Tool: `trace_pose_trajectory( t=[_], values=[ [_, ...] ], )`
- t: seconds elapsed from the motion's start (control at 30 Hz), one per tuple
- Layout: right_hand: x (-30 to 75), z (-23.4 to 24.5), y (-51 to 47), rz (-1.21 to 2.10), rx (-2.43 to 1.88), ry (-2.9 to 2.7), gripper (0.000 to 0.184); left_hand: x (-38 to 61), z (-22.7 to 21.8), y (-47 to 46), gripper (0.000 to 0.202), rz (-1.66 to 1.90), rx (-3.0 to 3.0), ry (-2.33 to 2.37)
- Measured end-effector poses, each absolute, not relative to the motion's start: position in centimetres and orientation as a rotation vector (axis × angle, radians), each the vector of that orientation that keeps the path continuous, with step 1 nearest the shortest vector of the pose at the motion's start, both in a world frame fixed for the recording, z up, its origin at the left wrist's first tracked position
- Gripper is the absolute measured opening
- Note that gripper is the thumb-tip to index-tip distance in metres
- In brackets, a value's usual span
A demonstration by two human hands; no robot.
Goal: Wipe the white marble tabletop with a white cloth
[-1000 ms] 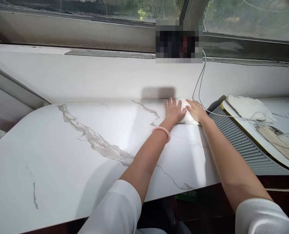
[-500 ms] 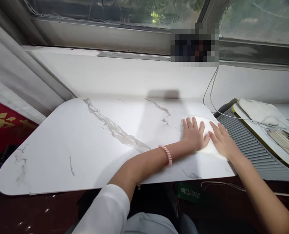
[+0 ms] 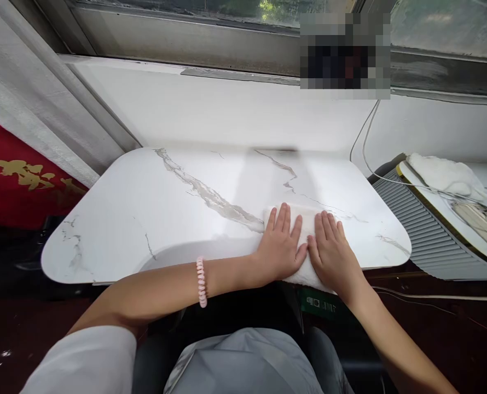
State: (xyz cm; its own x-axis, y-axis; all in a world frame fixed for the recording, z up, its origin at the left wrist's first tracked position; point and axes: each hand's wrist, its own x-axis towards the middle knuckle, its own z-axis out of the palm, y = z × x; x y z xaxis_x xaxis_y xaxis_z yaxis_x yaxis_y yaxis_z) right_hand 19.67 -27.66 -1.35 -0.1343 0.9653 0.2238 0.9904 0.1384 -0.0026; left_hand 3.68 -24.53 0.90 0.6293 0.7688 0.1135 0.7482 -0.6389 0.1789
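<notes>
Both palms press flat on a white cloth [image 3: 307, 273] lying on the white marble-patterned tabletop [image 3: 116, 219]. My left hand [image 3: 280, 243] covers the cloth's left part, its fingers stretched out and slightly spread. Close beside it, my right hand [image 3: 336, 254] rests on the cloth's right part with its fingers extended. The two thumbs nearly meet. The cloth's near edge hangs past the table's front edge, and much of its surface is hidden under the hands. A pink coiled band [image 3: 201, 282] circles my left wrist.
To the right stands a ribbed grey side cabinet [image 3: 428, 235] bearing another white cloth [image 3: 446, 175]. White cables [image 3: 364, 145] run down the wall behind. A grey curtain [image 3: 50, 93] and a red cloth with gold characters [image 3: 17, 180] are at left. A window ledge [image 3: 243, 76] lies beyond.
Both hands have slid the cloth left and toward me, from the table's right end to its front edge. The camera view has shifted slightly.
</notes>
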Motion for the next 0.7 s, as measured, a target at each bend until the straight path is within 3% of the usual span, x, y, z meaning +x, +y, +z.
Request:
trace_pose_trajectory(
  t=[0.23,0.43,0.7],
  values=[
    [14.1,-0.7,-20.7,0.021,-1.937,-2.234,0.066,-0.6,0.2,-19.3,0.063,0.225,2.556,1.471],
    [10.6,0.0,-10.8,0.184,-1.933,-2.189,0.066,-2.9,-0.3,-10.0,0.058,0.385,2.429,1.646],
    [9.9,0.1,-2.5,0.14,-1.954,-2.104,0.062,-2.9,0.0,-1.2,0.053,0.464,2.42,1.711]
  ],
)
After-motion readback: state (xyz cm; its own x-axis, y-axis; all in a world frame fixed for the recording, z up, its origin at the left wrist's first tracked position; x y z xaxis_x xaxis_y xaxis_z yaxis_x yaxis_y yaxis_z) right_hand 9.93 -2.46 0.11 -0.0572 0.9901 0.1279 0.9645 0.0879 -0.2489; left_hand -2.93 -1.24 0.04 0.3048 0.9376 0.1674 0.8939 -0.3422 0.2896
